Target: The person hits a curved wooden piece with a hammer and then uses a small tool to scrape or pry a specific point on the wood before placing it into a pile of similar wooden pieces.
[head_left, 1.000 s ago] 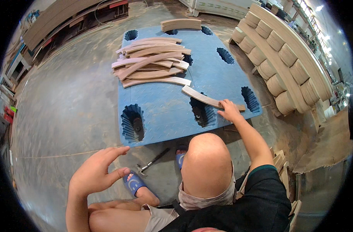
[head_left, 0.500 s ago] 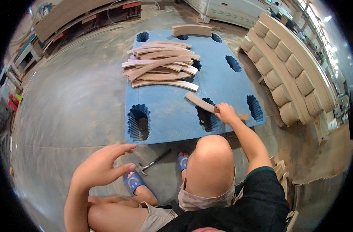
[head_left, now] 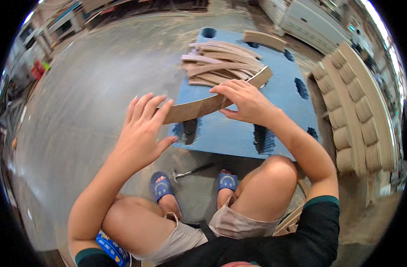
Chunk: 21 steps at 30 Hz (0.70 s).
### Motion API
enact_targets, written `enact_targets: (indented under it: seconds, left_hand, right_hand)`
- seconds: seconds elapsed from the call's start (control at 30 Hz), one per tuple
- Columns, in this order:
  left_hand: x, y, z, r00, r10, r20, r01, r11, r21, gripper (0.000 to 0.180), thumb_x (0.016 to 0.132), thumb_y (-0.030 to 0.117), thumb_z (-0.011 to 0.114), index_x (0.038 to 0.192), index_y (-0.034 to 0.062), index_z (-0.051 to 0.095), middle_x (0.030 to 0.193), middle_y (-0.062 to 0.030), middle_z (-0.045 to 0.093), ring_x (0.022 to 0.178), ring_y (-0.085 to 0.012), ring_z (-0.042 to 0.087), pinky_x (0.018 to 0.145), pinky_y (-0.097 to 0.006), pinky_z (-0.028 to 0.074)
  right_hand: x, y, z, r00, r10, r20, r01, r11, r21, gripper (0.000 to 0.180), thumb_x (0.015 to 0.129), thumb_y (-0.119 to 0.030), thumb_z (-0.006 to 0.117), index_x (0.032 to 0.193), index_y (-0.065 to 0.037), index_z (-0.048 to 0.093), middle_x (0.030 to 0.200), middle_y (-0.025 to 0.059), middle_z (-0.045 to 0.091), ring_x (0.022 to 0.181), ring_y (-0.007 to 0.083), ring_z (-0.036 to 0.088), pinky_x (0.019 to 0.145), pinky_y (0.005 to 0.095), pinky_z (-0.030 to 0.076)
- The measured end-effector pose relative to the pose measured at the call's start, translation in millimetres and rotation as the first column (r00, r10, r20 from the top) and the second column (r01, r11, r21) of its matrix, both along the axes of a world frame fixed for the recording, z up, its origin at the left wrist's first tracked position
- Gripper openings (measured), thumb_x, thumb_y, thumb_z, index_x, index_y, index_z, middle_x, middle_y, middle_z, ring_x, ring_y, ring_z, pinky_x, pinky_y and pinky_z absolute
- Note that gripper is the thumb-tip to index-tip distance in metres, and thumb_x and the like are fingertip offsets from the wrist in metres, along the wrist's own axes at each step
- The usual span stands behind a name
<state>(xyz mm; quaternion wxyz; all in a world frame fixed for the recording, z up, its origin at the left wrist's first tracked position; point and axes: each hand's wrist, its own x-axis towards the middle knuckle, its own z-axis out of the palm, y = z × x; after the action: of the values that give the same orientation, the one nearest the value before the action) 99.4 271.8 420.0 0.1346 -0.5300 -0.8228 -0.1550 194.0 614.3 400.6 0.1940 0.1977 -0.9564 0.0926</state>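
Head view: a curved strip (head_left: 194, 108) has left the pallet (head_left: 283, 109).

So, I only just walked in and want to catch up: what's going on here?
A person's right hand grips a curved wooden strip, holding it up in front of them, while the left hand is spread open at its left end. Beyond it, a pile of similar strips lies on a blue pallet. A hammer lies on the floor between the slippers.
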Motion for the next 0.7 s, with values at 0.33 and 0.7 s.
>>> enact_targets:
  seconds: [0.33,0.7]
  left_hand:
    - [-4,-21,-2,0.969,0.053,0.242,-0.086,0.988,0.127,0.057,0.087,0.019,0.091,0.139,0.01,0.071,0.126,-0.0117,0.076,0.119,-0.0357,0.071,0.106,-0.049,0.054]
    - [-18,-55,-12,0.922,0.157,0.355,-0.212,0.969,0.123,0.048,0.088,0.007,0.086,0.133,0.0061,0.072,0.119,-0.016,0.075,0.114,-0.039,0.072,0.099,-0.048,0.056]
  right_hand:
    - [-13,-70,42,0.992,0.127,-0.009,-0.127,0.991,-0.05,0.061,0.089,-0.017,0.088,0.145,-0.013,0.064,0.137,0.0122,0.073,0.133,0.0367,0.067,0.117,0.05,0.052]
    - [-8,-58,3,0.939,-0.262,-0.224,0.219,0.955,-0.198,0.088,0.091,-0.028,0.091,0.167,-0.012,0.048,0.159,0.0164,0.055,0.15,0.0399,0.051,0.128,0.0518,0.039]
